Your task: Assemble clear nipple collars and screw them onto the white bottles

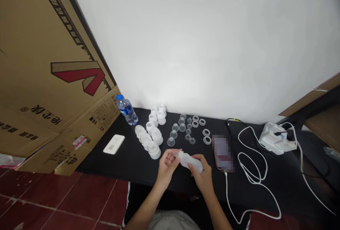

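Observation:
Above the table's front edge, a pale translucent baby bottle (189, 161) lies tilted between both hands. My right hand (203, 173) is wrapped round its base end. My left hand (168, 162) has its fingers closed at the other end, around the clear top (175, 153) by the white collar. Beyond the hands stand several clear nipples (174, 133) in two lines. Small clear discs (188, 131) and translucent rings (206, 140) lie to their right. White bottle parts (154, 149) are grouped on the left.
A water bottle (127, 110) and a white flat device (114, 144) are at the left of the black table, beside a large cardboard box (53, 63). On the right lie a phone (223, 154), a looping white cable (261, 184) and a power strip (277, 138).

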A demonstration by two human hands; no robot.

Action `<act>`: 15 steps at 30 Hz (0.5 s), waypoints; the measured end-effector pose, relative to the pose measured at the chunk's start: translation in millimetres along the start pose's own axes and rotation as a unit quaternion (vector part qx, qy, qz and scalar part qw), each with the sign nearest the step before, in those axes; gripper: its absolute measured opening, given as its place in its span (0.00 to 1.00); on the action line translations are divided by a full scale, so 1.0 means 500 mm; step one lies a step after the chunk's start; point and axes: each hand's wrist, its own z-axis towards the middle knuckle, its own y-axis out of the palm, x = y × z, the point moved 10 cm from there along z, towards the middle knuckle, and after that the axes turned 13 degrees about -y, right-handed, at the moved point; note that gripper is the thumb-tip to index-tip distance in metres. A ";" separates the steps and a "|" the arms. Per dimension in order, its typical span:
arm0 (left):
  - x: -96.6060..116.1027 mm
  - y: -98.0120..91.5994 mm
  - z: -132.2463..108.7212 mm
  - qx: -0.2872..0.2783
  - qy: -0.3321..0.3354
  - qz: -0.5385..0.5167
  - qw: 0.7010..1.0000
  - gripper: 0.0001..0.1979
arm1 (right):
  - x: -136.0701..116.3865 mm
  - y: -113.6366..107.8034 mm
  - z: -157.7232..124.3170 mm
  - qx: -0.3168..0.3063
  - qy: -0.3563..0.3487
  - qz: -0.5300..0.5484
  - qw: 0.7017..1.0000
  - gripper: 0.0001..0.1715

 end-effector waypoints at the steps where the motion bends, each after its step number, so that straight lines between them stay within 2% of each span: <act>1: -0.003 -0.006 0.001 0.011 0.001 -0.005 1.000 0.22 | -0.007 -0.003 0.002 0.011 -0.020 0.007 1.000 0.18; 4: -0.014 -0.018 0.004 0.031 -0.010 -0.005 0.999 0.26 | -0.031 -0.008 0.002 0.028 -0.076 0.013 0.997 0.22; 8: -0.018 -0.009 0.007 0.018 -0.035 0.039 0.998 0.25 | -0.029 -0.008 -0.001 0.025 -0.064 0.002 0.998 0.20; 12: -0.002 -0.001 0.002 0.015 -0.033 0.071 0.997 0.25 | -0.002 -0.009 -0.004 0.023 -0.002 0.015 1.000 0.20; 15: 0.013 0.011 -0.006 0.002 -0.012 0.096 0.995 0.25 | 0.042 0.015 -0.016 -0.001 0.098 0.115 0.989 0.21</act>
